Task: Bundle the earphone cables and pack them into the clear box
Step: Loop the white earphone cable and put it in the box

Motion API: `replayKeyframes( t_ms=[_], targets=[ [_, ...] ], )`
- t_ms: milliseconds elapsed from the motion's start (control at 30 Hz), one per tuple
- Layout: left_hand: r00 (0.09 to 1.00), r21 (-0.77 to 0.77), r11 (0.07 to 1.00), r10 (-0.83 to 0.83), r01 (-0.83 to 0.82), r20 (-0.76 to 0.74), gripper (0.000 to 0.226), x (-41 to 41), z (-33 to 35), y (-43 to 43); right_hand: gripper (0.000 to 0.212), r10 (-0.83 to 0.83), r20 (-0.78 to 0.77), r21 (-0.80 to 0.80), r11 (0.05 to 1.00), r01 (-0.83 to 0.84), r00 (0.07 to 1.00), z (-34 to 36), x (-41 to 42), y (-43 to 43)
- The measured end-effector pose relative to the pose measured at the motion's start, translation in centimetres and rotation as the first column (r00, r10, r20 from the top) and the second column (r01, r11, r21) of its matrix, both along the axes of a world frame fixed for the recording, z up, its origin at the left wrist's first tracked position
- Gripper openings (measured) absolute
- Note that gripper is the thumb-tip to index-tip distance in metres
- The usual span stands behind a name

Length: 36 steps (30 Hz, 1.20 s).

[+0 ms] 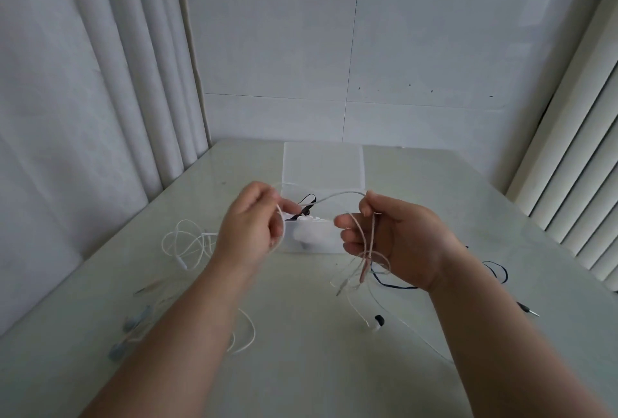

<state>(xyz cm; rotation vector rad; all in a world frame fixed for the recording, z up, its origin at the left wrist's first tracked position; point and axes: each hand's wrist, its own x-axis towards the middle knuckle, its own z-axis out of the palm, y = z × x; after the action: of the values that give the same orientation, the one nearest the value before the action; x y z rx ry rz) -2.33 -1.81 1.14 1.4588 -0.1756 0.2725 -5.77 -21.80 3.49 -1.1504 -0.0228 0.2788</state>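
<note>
A pale earphone cable point(337, 196) stretches between my two hands above the table. My left hand point(254, 223) pinches one end, with a loop of it hanging by the palm. My right hand point(394, 237) grips the other part, and folded strands with pinkish wire point(364, 263) dangle below it. Its earbud point(378, 322) lies on the table. Behind the hands stands the clear box point(322, 166), lid raised, with black and white earphones point(306, 210) inside.
A loose white earphone cable point(187, 243) lies left of my left hand. A dark blue cable point(495, 270) and a black jack plug point(526, 309) lie right. Blue earbuds point(133, 320) sit at the near left. Curtains hang left, a ribbed panel right.
</note>
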Motion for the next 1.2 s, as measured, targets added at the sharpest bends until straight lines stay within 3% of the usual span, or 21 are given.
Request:
replayKeyframes(
  t_ms=[100, 267, 433, 533, 767, 867, 967, 1000, 1067, 1200],
  targets=[
    [0.992, -0.18, 0.976, 0.12, -0.126, -0.043, 0.024, 0.4, 0.4, 0.7, 0.032, 0.014, -0.074, -0.032, 0.999, -0.017, 0.997, -0.1, 0.0, -0.3],
    [0.965, -0.209, 0.944, 0.235, -0.255, -0.115, 0.021, 0.8, 0.5, 1.3, 0.031, 0.082, -0.132, 0.03, 0.996, -0.079, 0.988, -0.1, -0.1, -0.8],
    [0.947, -0.025, 0.957, 0.281, -0.288, -0.156, 0.013, 0.7, 0.5, 1.8, 0.018, 0.002, -0.104, 0.14, 0.99, 0.013, 0.995, 0.1, -0.2, -0.2],
    [0.958, 0.114, 0.961, 0.263, -0.251, -0.112, 0.013, 0.3, 0.7, 1.6, 0.024, -0.063, -0.024, 0.179, 0.982, 0.067, 0.998, 0.1, 0.1, 0.1],
    [0.955, 0.457, 0.857, 0.291, -0.238, -0.048, 0.022, -0.1, 0.5, 2.1, 0.026, -0.163, 0.199, -0.194, 0.96, 0.202, 0.966, 0.2, -0.3, 0.1],
    [0.941, 0.642, 0.71, 0.334, -0.289, 0.054, 0.027, 0.2, 0.3, 2.2, 0.023, -0.161, 0.39, -0.544, 0.754, 0.368, 0.907, 0.7, -0.8, 0.4],
    [0.897, 0.737, 0.55, 0.403, -0.394, 0.179, 0.017, 0.2, 0.1, 1.8, 0.014, -0.137, 0.474, -0.602, 0.67, 0.434, 0.87, 0.7, -0.7, 0.5],
    [0.89, 0.725, 0.545, 0.402, -0.421, 0.214, 0.008, 0.2, -0.1, 1.7, 0.01, -0.141, 0.477, -0.595, 0.674, 0.437, 0.868, 0.7, -0.7, 0.5],
    [0.902, 0.657, 0.618, 0.315, -0.431, 0.296, 0.023, 0.3, -0.4, 1.4, 0.002, -0.153, 0.455, -0.576, 0.701, 0.421, 0.877, 0.5, -0.6, 0.7],
    [0.96, 0.551, 0.823, -0.022, -0.14, 0.278, 0.031, -0.2, -0.5, -0.1, 0.009, -0.131, 0.402, -0.593, 0.717, 0.367, 0.906, 0.1, -0.5, 1.0]
  ],
)
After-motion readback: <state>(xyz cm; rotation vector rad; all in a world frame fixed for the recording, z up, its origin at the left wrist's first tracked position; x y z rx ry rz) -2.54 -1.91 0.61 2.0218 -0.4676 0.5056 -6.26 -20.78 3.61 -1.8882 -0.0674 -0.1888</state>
